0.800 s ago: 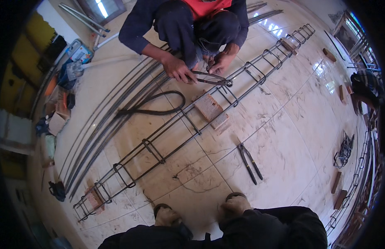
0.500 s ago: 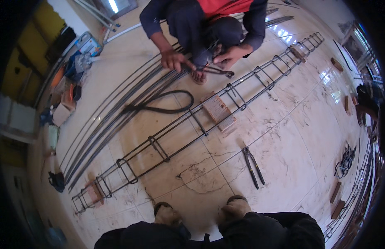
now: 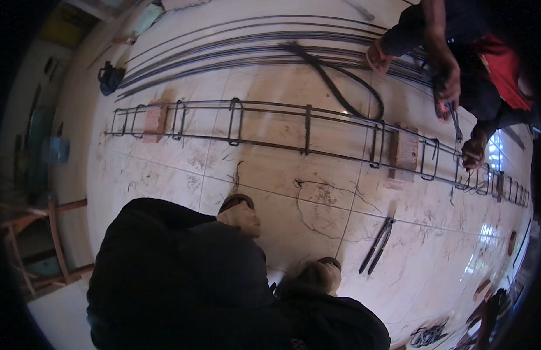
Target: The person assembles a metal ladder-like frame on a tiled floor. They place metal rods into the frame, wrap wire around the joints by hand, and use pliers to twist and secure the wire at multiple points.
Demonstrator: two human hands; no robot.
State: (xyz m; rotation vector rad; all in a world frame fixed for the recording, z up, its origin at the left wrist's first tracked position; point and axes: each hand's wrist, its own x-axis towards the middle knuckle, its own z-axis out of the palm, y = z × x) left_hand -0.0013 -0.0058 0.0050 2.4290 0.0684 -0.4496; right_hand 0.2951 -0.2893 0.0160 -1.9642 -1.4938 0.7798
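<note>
Neither of my hands shows; my dark-clad knees and my feet [image 3: 240, 216] are in view. In front of my feet a long reinforcing steel cage [image 3: 308, 129], bars with rectangular stirrups, runs across the tiles. A brick [image 3: 405, 150] props it right of centre, and another brick [image 3: 155, 119] at the left. A pair of end-cutting pincers [image 3: 377, 248] lies on the floor right of my feet. At the upper right a co-worker's hand [image 3: 450, 84] is by a metal hand tool [image 3: 456, 123]; that person's other hand [image 3: 473, 153] is at the cage.
Long loose steel bars [image 3: 224, 41] lie beyond the cage, with a bent loop of dark wire [image 3: 332, 87] over them. A black bag-like thing [image 3: 109, 79] sits at their left end. A wooden frame [image 3: 59, 239] stands far left. Tangled wire [image 3: 428, 334] lies lower right.
My view has swung toward the left, so the cage now runs more level across it and the co-worker appears at the upper right. One co-worker's hand has moved onto the cage.
</note>
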